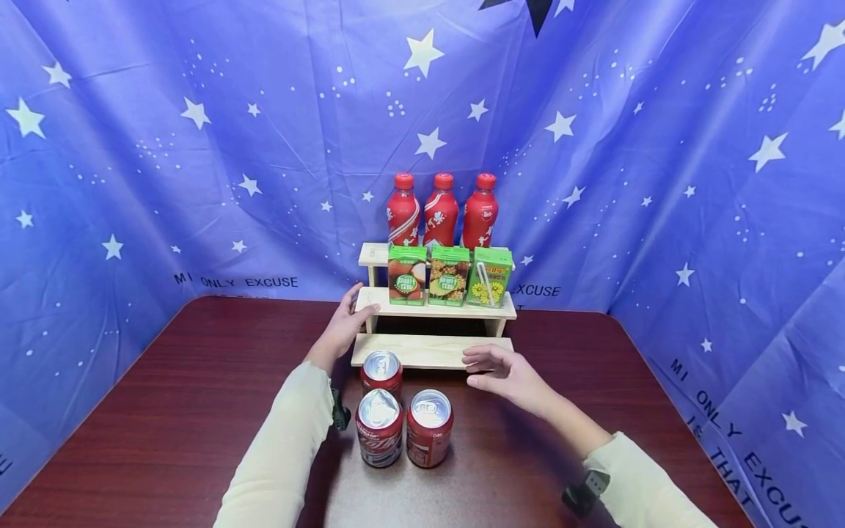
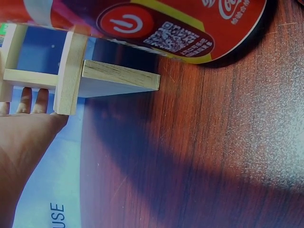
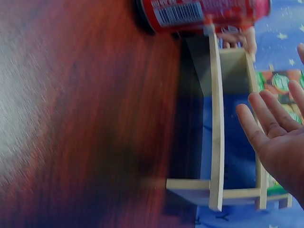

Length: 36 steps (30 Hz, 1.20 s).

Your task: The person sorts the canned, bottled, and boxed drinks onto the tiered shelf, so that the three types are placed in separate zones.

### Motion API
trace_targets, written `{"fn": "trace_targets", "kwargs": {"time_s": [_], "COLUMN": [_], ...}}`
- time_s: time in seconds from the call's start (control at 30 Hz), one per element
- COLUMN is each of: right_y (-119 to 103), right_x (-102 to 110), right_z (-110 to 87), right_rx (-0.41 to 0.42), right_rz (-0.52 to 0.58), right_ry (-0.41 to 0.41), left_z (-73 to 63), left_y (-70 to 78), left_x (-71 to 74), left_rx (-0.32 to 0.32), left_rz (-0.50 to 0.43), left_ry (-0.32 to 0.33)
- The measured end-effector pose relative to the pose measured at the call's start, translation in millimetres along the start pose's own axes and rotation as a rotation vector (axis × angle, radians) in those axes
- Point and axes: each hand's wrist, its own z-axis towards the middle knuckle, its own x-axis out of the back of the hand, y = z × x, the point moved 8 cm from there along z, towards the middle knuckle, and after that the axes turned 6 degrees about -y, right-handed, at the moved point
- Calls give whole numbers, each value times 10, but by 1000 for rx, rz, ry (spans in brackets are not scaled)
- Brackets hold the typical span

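A three-step wooden display rack (image 1: 432,352) stands on the table. My left hand (image 1: 342,327) grips its left end at the middle step, the thumb on the front and the fingers around the side (image 2: 32,100). Just off the right end of the bottom step, my right hand (image 1: 510,378) hovers with spread fingers and holds nothing. Three red cola cans stand upright in front: one can (image 1: 381,374) close to the bottom step, another can (image 1: 379,433) nearer me, and a third can (image 1: 430,433) to its right.
On the top step stand three red bottles (image 1: 441,213). Three green juice cartons (image 1: 449,276) line the middle step, the right one with a straw. Behind hangs a blue star-patterned cloth (image 1: 277,147). The dark wood table (image 1: 198,411) extends to both sides.
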Motion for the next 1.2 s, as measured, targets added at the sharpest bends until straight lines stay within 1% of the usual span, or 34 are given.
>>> {"fn": "trace_targets", "kwargs": {"time_s": [0.2,0.33,0.47,0.57,0.67,0.8,0.97,1.2], "right_y": [-51,-59,-36,-17,-5,4,21,57], "right_x": [-261,-414,-520,-599,-664,-705,-744,-784], "right_z": [-28,-54,-74,-73,-60,-34,-16,-19], "right_rx": [17,8,-10,-6,3,6,-8,-11], "right_rz": [24,19,13,29,58,78,84,133], "right_ry": [-116,-180,-211,-246,-282,-307,-322,-341], "left_z": [97,105,115,114,108,99,94,111], "left_y": [-132,-142,-152,-149,-144,-141,-141,-163], "left_x": [63,71,77,78,79,75,71,81], "left_rx": [-5,-5,-9,-14,-11,3,8,5], "left_rz": [45,39,34,17,25,49,56,45], "left_ry": [33,34,30,34,34,31,30,31]}}
